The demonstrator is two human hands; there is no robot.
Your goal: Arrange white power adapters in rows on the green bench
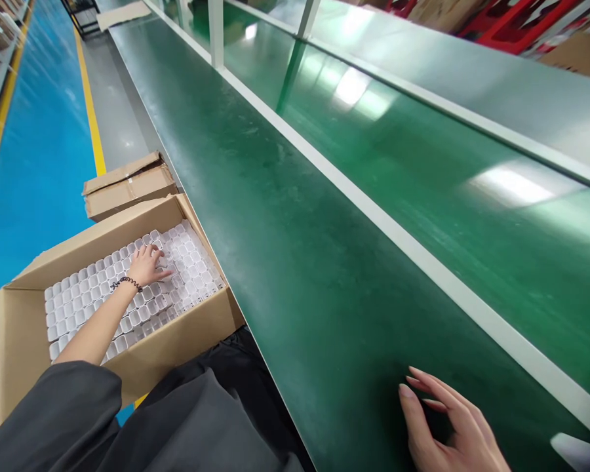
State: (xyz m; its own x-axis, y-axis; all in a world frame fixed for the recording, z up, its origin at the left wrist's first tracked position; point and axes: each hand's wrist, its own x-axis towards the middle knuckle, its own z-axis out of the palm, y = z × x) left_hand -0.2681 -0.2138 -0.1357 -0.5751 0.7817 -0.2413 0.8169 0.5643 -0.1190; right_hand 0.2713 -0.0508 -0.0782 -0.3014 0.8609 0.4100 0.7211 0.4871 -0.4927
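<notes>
My left hand (146, 265), with a dark beaded bracelet at the wrist, reaches into an open cardboard box (177, 341). Its fingers and thumb are spread over rows of small clear plastic containers (91, 285) with rounded square ends. The fingertips are at the containers, near a lower-looking section on the right side of the box; whether they touch one I cannot tell. Over the green conveyor surface (295, 262), at the lower right, my right hand (450, 426) has thumb and fingers curved and apart, with nothing between them.
A second, smaller cardboard carton (130, 190) sits just beyond the open box. A pale rail (373, 216) divides the green surface lengthwise, with a white post (216, 33) on it. A white object (577, 452) lies cut off at the lower right. Blue floor (44, 131) runs along the left.
</notes>
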